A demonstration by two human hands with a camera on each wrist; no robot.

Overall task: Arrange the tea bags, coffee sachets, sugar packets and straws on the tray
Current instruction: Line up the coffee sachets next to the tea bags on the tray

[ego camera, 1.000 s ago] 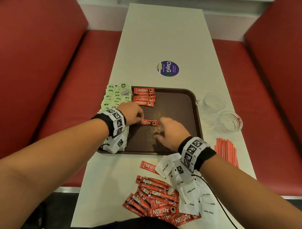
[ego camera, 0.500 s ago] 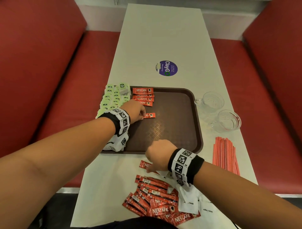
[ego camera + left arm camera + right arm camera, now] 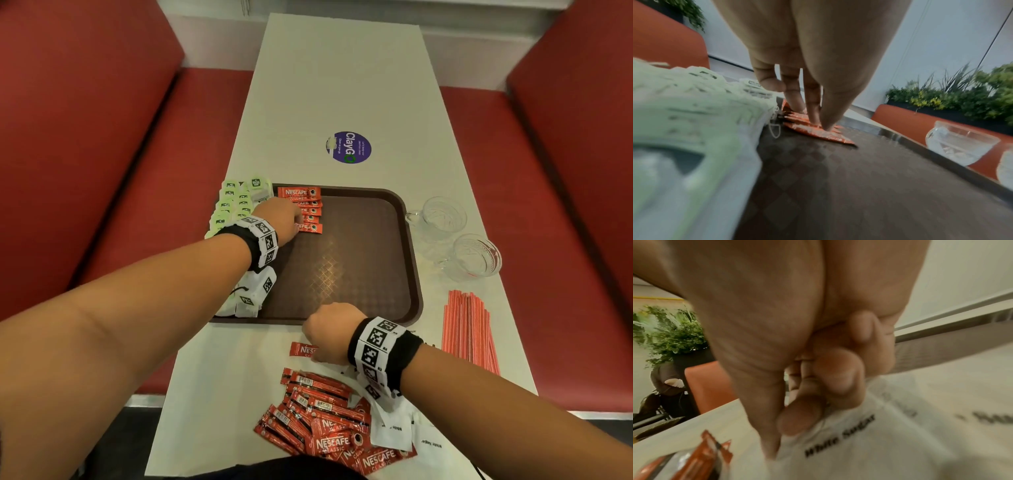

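Note:
A brown tray (image 3: 412, 260) lies mid-table. Green tea bags (image 3: 233, 202) are stacked along its left edge. A row of red coffee sachets (image 3: 303, 193) fills its far left corner. My left hand (image 3: 284, 216) is at the near end of that row. Its straight fingers and thumb (image 3: 827, 126) press on the nearest sachet (image 3: 312, 228), which lies flat. My right hand (image 3: 325, 335) is on the table just below the tray, beside a loose red sachet (image 3: 301, 350). Its curled fingers pinch the edge of a white sugar packet (image 3: 859, 434).
A pile of coffee sachets (image 3: 325, 411) and sugar packets (image 3: 394, 428) lies at the table's near edge. Red straws (image 3: 467, 329) lie right of the tray. Two glass cups (image 3: 442, 216) (image 3: 478, 255) stand beside its right rim. Red benches flank the table.
My left hand carried a coffee sachet up the tray and laid it at the end of the row. My right hand left the tray and came down on the packets below it.

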